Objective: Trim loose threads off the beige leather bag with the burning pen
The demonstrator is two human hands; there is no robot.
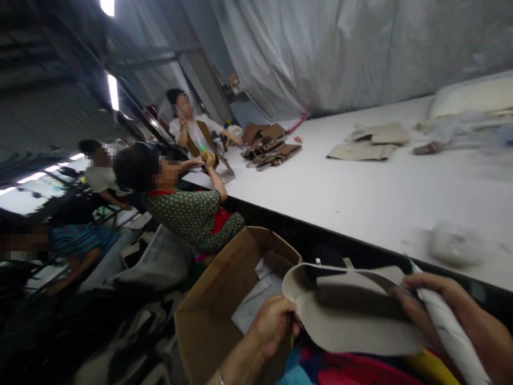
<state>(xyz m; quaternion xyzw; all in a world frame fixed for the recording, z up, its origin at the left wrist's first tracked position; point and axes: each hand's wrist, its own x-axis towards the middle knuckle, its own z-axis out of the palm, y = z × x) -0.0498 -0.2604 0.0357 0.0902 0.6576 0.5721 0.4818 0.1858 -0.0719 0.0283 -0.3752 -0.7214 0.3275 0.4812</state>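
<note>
In the lower right of the head view, a beige bag piece point(352, 326) with a curved, open rim is spread between my hands. My left hand point(272, 323) pinches its left edge, the fingers closed. At the other end, my right hand point(460, 315) grips the bag piece. It also has a white-wrapped tool point(444, 326) with a narrow, pointed tip lying across it; the tool's exact kind does not show. Some of the right fingers are hidden behind the bag piece and the tool. Colourful cloth point(360, 369) in red, blue and yellow lies beneath.
A cardboard box point(216, 299) with pale pieces inside stands left of my hands. Along the white table point(304, 187) lie brown pieces point(272, 144), beige pieces point(368, 141) and a blurred pale bundle point(457, 243). A co-worker in green point(188, 214) sits at the table's edge; others are beyond.
</note>
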